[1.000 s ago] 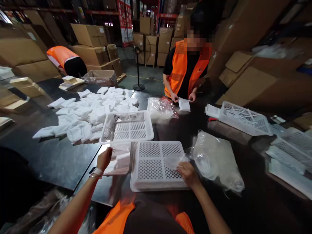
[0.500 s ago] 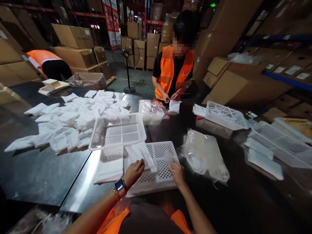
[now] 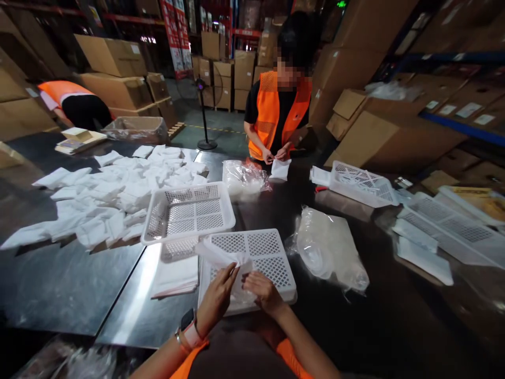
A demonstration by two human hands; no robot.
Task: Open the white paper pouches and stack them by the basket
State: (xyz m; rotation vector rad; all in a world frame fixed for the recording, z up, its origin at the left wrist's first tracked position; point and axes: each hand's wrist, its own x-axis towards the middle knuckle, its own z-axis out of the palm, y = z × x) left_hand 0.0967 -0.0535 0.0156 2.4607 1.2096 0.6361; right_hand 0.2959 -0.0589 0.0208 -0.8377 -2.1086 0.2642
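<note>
Over an upturned white plastic basket (image 3: 270, 245), my left hand (image 3: 219, 292) pinches a thin, soft white sheet (image 3: 215, 253), which hangs bent toward the far left. Close by on the right, my right hand (image 3: 263, 290) has its fingers curled around the edge of a small translucent piece (image 3: 240, 284), which meets the white sheet between the hands. Whether the piece is film or a small bag I cannot tell. Left of the upturned basket lies a neat stack of flat white sheets (image 3: 175, 278).
An upright white basket (image 3: 189, 210) stands just beyond. Folded white packets (image 3: 114, 195) are heaped at the left. A clear bag of pale material (image 3: 331, 247) lies at the right. Across the table, a co-worker in an orange vest (image 3: 268, 105) handles a white packet (image 3: 280, 169).
My right hand has moved left with the translucent piece to meet the white sheet. The sheet, flat before, is now lifted and bent in my left hand.
</note>
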